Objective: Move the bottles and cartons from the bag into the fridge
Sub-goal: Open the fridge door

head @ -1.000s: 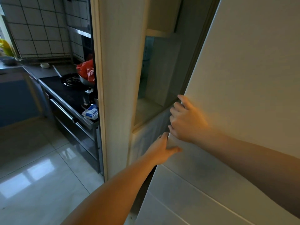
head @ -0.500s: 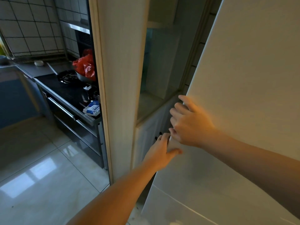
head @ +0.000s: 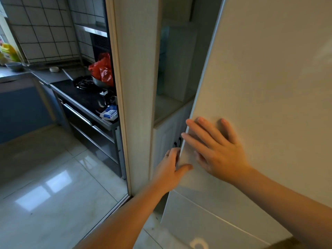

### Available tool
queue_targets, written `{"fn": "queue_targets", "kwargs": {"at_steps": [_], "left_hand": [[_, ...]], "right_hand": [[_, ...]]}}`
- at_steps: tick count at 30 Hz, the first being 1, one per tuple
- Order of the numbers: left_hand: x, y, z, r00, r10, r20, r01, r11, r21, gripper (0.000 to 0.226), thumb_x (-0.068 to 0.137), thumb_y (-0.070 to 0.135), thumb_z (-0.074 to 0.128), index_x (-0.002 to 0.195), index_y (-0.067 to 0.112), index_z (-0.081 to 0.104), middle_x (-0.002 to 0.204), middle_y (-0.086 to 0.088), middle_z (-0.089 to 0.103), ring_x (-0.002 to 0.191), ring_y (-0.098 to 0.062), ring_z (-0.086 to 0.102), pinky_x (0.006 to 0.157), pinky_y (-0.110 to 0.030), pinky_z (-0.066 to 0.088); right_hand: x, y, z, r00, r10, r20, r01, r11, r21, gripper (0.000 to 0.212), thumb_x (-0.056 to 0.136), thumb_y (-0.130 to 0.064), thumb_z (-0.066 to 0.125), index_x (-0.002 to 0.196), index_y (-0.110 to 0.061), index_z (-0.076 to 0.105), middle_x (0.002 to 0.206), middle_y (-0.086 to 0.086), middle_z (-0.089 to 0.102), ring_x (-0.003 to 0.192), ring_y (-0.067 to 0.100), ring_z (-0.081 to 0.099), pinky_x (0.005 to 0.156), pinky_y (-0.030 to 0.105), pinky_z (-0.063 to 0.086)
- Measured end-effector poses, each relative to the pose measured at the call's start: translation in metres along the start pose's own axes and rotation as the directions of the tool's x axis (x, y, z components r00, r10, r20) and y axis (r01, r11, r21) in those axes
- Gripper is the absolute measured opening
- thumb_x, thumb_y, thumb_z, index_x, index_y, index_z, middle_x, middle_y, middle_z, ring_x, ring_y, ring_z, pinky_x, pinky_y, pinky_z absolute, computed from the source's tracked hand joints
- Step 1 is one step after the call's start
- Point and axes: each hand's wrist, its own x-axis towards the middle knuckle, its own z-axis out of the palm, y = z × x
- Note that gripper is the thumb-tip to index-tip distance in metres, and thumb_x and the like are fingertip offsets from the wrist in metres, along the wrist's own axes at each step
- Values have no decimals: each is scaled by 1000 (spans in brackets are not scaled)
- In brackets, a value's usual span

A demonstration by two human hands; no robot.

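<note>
The left hand point(head: 168, 168) gripped the fridge door point(head: 269, 87) by its edge; just right of it, the right hand point(head: 218, 151) pressed flat, fingers straight.

I see the fridge door point(head: 269, 78) walling off the whole right side. Only a narrow gap separates its edge from the low cabinet point(head: 165, 133), and my left hand point(head: 168, 169) occupies it. The wooden side panel point(head: 136, 87) closes the left. Beyond it, the tiled floor point(head: 53, 177) lies open.

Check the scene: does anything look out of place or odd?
Yes: a red plastic bag appears to sit in the pan on the stove, an odd spot for plastic. A blue-and-white packet lies at the stove's front edge.
</note>
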Motion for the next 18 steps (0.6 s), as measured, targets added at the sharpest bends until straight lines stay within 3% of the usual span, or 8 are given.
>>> {"fn": "queue_targets", "kwargs": {"at_steps": [5,9,12,18], "left_hand": [[-37,14,3,997,-64,-33,64,998,-19,44,86,48,68,119,39,39,110,20,51,98,4,55,81,-24,54],[-78,27,10,988,-121,-91,116,991,-65,49,86,47,68,125,34,42,115,16,56,103,1,58,86,-33,58],[-115,40,22,975,-153,-161,138,985,-103,53,87,42,68,131,30,42,120,9,56,107,-4,58,85,-31,58],[-194,65,50,940,-190,-284,156,978,-136,45,89,38,67,126,35,41,120,12,56,108,-4,58,86,-33,58]], "right_hand": [[-46,-11,-9,994,88,-57,-84,993,80,61,94,-33,52,152,-27,33,162,1,22,149,22,20,118,52,17],[-74,-24,-23,974,173,-147,-143,970,199,55,96,-30,53,149,-30,38,159,-2,29,147,21,26,117,52,17],[-92,-33,-41,966,184,-180,-131,954,272,56,96,-28,57,149,-30,39,158,-1,30,147,23,27,118,53,15],[-137,-45,-84,967,172,-188,-86,914,397,58,95,-29,59,149,-31,38,160,0,24,148,24,21,118,55,9]]}}
